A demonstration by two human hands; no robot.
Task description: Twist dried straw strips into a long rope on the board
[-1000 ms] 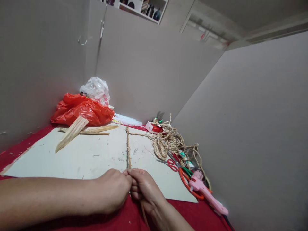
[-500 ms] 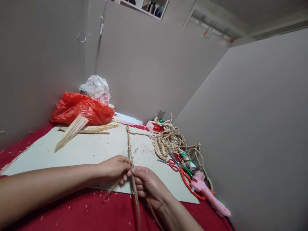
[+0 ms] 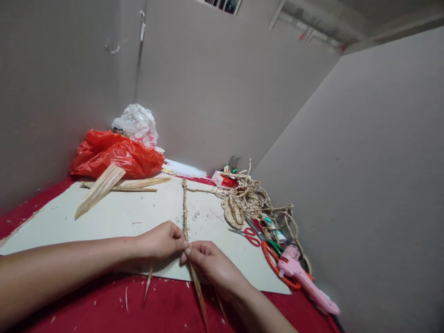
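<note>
Pinching the near end of a thin, tan, plaited fibre cord between thumb and fingers of both left hand and right hand. Gripped close together, apparently to keep the weave tight; laid straight up a pale flat board, perhaps for even tension. Counted: one cord, three loose flat brown strands below, three dry straw-coloured strips, one pink plastic glue gun.

A white bag is partly hidden behind a red plastic bag. White sticks are laid along the back wall. Red-handled scissors are placed at a pale board's right edge; a pink glue gun is set nearby.
</note>
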